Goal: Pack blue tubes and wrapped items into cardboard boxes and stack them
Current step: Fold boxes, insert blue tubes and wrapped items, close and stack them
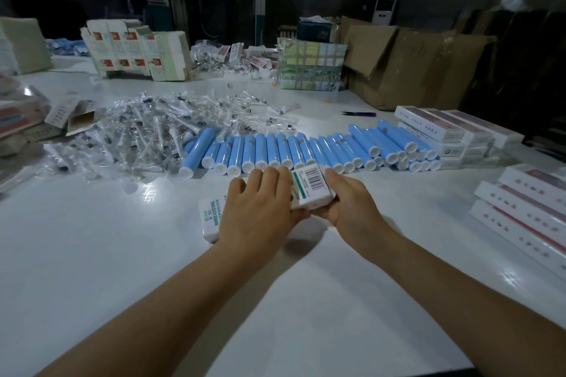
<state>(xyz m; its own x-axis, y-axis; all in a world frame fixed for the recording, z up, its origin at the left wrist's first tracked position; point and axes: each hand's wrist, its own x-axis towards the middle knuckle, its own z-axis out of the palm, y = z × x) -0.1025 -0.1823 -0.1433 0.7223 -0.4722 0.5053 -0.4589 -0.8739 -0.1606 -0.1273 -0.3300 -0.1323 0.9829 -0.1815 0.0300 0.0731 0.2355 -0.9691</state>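
At the far left edge of the white table (92,254) lie flat stacks of packets (18,119), and just right of them spreads a loose heap of clear wrapped items (137,135). Beyond that heap stand unfolded printed cartons (134,52). A long row of blue tubes (306,150) with white caps runs across the middle, its left end touching the heap. In front of the row, the left hand (254,211) lies over a small white box (211,220) on the table, fingers curled around one side of a barcode box (312,187). The right hand (352,205) grips that same box from the other side, thumb beneath it. Further right sit packed white boxes (444,128) behind the tubes, and a nearer stack of boxes (526,208) at the table's right edge; brown cardboard cartons (413,64) stand behind.
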